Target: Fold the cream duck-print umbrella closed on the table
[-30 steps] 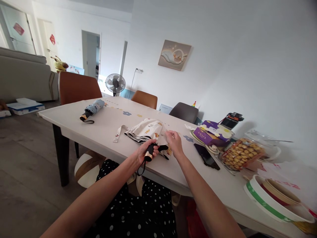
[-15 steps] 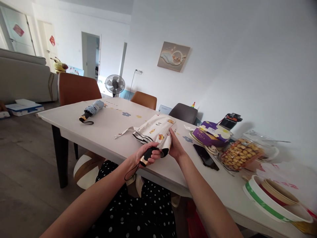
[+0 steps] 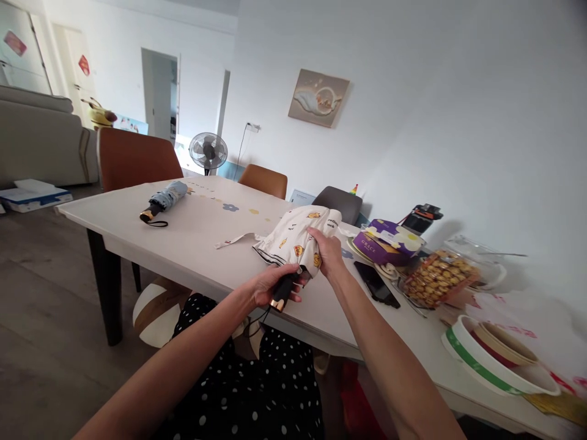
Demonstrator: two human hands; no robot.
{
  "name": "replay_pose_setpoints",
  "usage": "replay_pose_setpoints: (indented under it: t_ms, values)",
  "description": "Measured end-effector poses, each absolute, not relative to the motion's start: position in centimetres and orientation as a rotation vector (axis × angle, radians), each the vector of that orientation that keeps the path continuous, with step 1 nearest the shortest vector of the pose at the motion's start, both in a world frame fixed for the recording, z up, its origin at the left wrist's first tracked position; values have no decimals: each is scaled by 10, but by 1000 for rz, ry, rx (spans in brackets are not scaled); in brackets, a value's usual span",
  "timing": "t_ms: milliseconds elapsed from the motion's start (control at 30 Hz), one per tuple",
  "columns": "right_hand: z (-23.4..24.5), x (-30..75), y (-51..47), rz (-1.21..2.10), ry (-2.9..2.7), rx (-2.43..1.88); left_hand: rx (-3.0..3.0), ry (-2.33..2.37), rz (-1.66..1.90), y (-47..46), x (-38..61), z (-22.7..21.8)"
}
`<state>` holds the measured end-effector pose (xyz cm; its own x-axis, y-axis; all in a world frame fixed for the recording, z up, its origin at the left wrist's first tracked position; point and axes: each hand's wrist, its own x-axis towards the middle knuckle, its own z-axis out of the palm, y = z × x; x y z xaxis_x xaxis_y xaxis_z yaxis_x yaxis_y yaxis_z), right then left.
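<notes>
A white folding umbrella (image 3: 293,235) with small yellow cartoon prints lies collapsed in my hands over the near edge of the table, its canopy loose and its strap trailing to the left. My left hand (image 3: 274,284) is closed around the black handle, which has a gold end and a dark wrist cord. On the canopy's right side, my right hand (image 3: 326,252) grips the fabric with the thumb on top; some of its fingers are hidden behind the cloth. A second umbrella (image 3: 167,197), light blue and rolled up, rests farther left on the table.
Right of my hands, a black phone (image 3: 376,284) lies near a purple box (image 3: 389,241), a clear jar of round snacks (image 3: 440,278) and stacked bowls (image 3: 493,360). Chairs (image 3: 140,160) line the far side of the white table (image 3: 202,244). A fan (image 3: 208,151) stands behind.
My right hand has shifted its hold farther over the canopy, with the thumb now on top. The handle in my left hand has turned to point more downward. The view has shifted slightly.
</notes>
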<state>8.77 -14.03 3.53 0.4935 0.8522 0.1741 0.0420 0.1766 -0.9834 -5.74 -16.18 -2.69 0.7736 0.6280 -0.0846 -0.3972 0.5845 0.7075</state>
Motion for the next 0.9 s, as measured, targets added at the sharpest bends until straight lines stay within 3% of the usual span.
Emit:
replay_pose_setpoints:
  t_ms: [267,500,900]
  values:
    - [45,85,-136,597,-1130,-1505,725,374,704,-165,-58,-26]
    - [42,117,-130,788,-951,-1443,521,219,714,-153,-61,-32]
    - [-23,142,-132,484,-823,-1532,358,237,718,-151,-63,-29]
